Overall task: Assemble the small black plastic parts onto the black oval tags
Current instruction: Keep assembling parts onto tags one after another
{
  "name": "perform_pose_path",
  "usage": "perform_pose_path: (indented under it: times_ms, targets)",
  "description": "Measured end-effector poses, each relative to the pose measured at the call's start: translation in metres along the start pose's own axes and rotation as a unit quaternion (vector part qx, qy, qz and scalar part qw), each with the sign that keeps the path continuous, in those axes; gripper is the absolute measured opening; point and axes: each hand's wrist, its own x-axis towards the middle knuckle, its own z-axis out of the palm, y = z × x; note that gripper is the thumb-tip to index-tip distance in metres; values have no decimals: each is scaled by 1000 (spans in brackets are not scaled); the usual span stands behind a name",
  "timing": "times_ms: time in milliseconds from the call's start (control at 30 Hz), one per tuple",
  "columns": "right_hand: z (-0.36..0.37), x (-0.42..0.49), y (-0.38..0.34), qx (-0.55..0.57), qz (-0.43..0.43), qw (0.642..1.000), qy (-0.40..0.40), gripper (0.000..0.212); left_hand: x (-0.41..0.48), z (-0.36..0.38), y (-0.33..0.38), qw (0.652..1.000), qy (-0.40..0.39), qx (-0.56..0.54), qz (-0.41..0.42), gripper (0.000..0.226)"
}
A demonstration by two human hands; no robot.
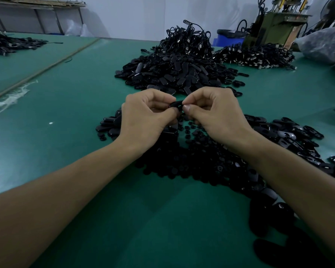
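— Where's the grip?
— Both clamp one black oval tag in the air: left hand pinches its left end, right hand its right.
— Underneath?
— Small black plastic parts lie scattered beneath the wrists, with loose tags spreading right.
— Open room?
— Bare green tabletop left and near. A far heap of tags lies just beyond the knuckles.
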Motion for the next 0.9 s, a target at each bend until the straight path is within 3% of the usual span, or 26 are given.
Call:
perform_pose_path:
  times_ms: [467,900]
  targets:
    - [-1,-4,-5,-49,-24,998,14,13,-4,0,1,998,-37,22,34,23]
    - [9,-9,-19,-89,-55,995,7,28,-9,5,5,981,24,146,127,20]
